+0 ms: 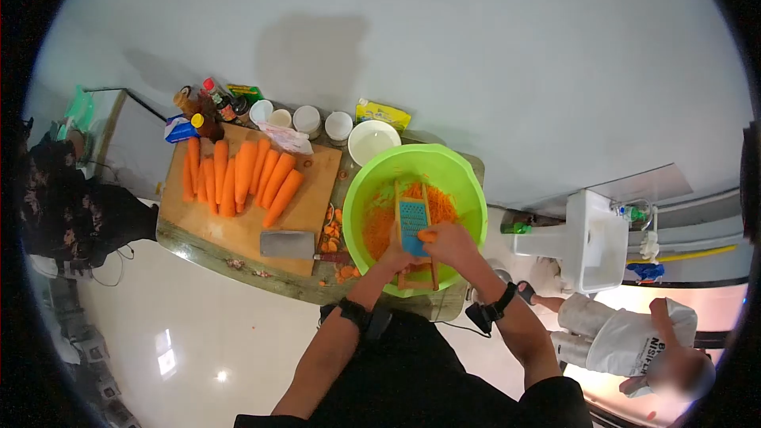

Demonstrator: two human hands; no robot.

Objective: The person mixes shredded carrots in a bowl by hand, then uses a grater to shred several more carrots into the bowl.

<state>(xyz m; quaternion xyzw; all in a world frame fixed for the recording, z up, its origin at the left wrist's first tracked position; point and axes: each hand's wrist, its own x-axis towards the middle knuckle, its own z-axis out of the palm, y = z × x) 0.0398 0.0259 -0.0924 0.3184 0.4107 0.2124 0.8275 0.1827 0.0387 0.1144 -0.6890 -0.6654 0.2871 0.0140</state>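
Your right grip (452, 244), closed on a carrot stub (428, 235), sits at the near right of the grater (412, 218), long axis running away from you inside the bowl (473, 190), left grip (394, 258) clasping its near end.

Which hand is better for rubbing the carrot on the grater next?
Probably the right hand: it holds a carrot piece at the blue grater. The left hand seems busy steadying the grater's lower part.
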